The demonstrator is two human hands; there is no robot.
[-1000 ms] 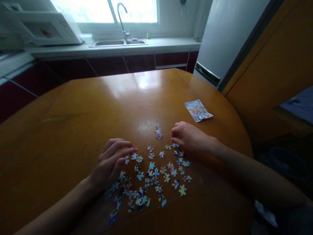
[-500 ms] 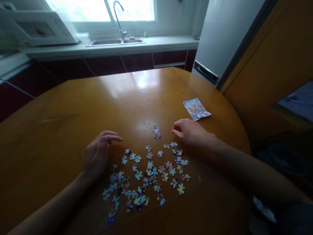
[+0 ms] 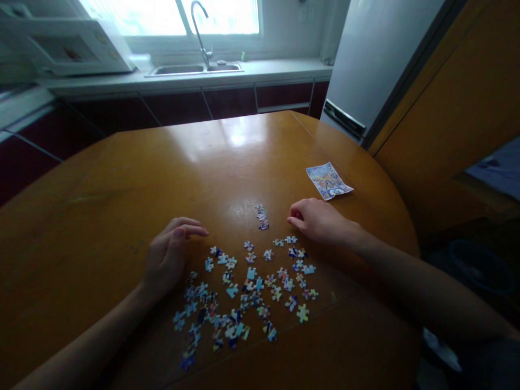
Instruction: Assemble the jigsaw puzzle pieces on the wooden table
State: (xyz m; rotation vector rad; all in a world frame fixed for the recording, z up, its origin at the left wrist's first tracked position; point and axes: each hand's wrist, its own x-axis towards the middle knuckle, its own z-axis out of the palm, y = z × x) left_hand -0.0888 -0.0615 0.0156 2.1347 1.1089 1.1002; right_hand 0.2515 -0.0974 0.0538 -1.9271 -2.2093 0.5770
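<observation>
Jigsaw pieces (image 3: 251, 273) toward the table's (image 3: 162, 179) near edge lie uncovered: left hand (image 3: 167, 257) withdrawn, released; right hand (image 3: 319, 219) curled, grip unclear.

Hands (image 3: 164, 262): two
Joined strip (image 3: 262, 216): one, between the hands
Printed sheet (image 3: 329, 181): one, beyond the right hand (image 3: 319, 219)
Loose puzzle pieces (image 3: 251, 273): dozens — too overlapped for an exact count
Table (image 3: 162, 173): one

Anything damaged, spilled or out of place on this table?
Nothing looks spilled. Only the printed sheet beyond the right hand looks slightly odd: askew, its near edge uneven, perhaps creased. Puzzle pieces lie loose and scattered.
</observation>
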